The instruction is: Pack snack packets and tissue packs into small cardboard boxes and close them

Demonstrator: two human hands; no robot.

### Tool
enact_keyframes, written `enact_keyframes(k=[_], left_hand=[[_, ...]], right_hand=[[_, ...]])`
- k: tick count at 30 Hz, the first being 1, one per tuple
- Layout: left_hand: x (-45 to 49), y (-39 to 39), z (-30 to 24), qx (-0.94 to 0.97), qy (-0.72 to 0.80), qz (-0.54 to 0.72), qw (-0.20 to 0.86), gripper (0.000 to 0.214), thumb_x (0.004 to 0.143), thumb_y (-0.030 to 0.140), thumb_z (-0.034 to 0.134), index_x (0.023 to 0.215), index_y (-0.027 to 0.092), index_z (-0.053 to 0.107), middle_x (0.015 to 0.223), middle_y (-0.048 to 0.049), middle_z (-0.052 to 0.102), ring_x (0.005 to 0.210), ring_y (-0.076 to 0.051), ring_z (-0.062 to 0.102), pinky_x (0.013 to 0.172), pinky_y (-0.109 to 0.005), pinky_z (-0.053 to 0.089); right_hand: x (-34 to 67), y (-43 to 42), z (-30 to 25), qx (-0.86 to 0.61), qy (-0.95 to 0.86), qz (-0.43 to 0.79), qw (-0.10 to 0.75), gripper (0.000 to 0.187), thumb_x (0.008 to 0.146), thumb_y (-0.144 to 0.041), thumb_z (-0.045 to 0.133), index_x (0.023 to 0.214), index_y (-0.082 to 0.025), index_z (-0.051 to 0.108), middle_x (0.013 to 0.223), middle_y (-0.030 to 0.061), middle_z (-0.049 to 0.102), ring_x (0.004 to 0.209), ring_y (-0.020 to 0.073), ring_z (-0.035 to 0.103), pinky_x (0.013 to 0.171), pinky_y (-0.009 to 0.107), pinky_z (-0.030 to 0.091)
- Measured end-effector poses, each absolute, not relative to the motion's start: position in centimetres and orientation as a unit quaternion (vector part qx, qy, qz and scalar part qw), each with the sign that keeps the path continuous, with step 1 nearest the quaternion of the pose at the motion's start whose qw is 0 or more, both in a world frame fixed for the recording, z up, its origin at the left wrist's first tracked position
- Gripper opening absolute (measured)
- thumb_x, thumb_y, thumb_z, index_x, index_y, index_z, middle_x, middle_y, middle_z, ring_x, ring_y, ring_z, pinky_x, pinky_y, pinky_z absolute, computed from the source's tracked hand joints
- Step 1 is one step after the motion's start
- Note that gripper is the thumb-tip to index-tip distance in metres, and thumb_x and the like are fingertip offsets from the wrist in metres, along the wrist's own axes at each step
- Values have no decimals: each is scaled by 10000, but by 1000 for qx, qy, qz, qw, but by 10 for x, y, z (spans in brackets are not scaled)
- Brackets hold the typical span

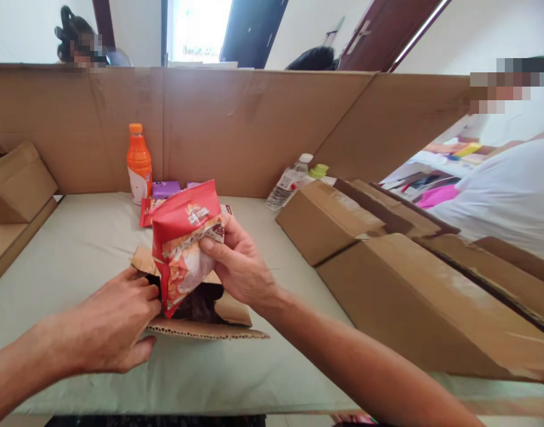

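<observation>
In the middle of the head view, my right hand (240,261) grips a red and white snack bag (187,237) by its right side, thumb in front. The bag is tilted over a small cardboard box (236,311) whose flaps stand open. Dark contents show inside the box, but I cannot make out what they are. My left hand (115,320) holds the box at its left edge, fingers hooked over the wall and thumb low outside. Behind the bag lie a red packet (146,213) and a purple package (165,189), both partly hidden.
An orange bottle (139,160) stands by the rear cardboard wall (254,124). A clear water bottle (289,181) leans at the back right. Large cardboard boxes (400,296) line the right side, another box (20,181) the left. A person in white (507,190) is beyond them.
</observation>
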State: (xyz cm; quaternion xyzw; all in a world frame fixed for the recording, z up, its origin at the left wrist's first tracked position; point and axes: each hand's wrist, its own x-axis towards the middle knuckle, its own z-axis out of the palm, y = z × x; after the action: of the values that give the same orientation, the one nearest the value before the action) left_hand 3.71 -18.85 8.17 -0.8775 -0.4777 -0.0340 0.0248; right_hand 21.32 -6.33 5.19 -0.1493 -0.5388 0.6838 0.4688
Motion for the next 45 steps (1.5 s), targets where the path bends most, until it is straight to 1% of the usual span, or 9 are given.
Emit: enact_keyframes(k=[4,12,16,19,24,30,37,40,45], left_hand=[[35,-202,66,-858,-504,-43,90,182,670,294,776,695,188,631,770,-56,640,818,-268,633,965,-526,517],[31,-207,57,-834,-522,-94,148,95,696,227,714,739,183,642,835,-70,644,893,-278,625,1045,-553,463],[24,-216,53,-826,-526,-122,166,181,619,161,676,798,172,649,1036,-125,691,1065,-327,626,1094,-555,448],[22,-221,50,-823,-527,-130,169,179,613,139,649,789,172,641,1096,-134,688,1105,-332,617,1091,-546,465],[23,-220,47,-819,-527,-152,170,165,627,134,630,788,169,642,1073,-142,660,1095,-346,597,1048,-558,511],[23,-222,48,-799,-550,-157,186,102,717,55,568,763,140,599,1128,-183,613,1106,-370,595,924,-542,581],[16,-226,46,-812,-538,-162,156,124,809,31,514,857,121,584,1191,-186,594,1183,-377,569,961,-559,577],[16,-223,46,-815,-534,-168,149,127,816,24,513,854,130,570,1183,-177,600,1186,-365,568,952,-536,586],[15,-219,47,-825,-516,-189,129,161,796,4,494,833,140,574,1142,-161,620,1157,-335,589,951,-498,592]], right_hand=[[235,-73,57,-158,-494,724,455,334,732,-398,875,929,-282,631,913,-37,734,831,161,697,794,300,595],[241,-92,57,-189,-420,732,502,322,777,-424,831,1022,-307,657,1126,-18,750,1033,203,707,967,380,583],[226,-84,36,-204,-432,721,501,417,773,-474,801,1089,-286,602,1151,24,728,1055,239,691,944,418,583],[230,-83,29,-201,-529,660,494,334,826,-488,752,991,-273,558,990,10,707,905,202,676,824,355,583],[253,-84,38,-220,-816,399,356,234,948,-287,581,771,-232,438,791,3,606,689,138,525,641,263,444],[246,-73,59,-235,-935,242,111,229,890,-88,494,738,-216,381,725,-13,579,609,112,426,587,250,303],[195,-58,70,-142,-978,53,-142,223,923,-84,531,1121,-123,625,895,102,748,705,186,637,555,296,286],[180,-61,73,-121,-975,1,-187,267,934,-81,544,1186,-83,632,965,147,759,791,220,694,573,298,353],[192,-77,77,-132,-986,-29,-101,307,928,-111,605,1234,-91,615,1047,141,748,908,247,711,650,317,449]])
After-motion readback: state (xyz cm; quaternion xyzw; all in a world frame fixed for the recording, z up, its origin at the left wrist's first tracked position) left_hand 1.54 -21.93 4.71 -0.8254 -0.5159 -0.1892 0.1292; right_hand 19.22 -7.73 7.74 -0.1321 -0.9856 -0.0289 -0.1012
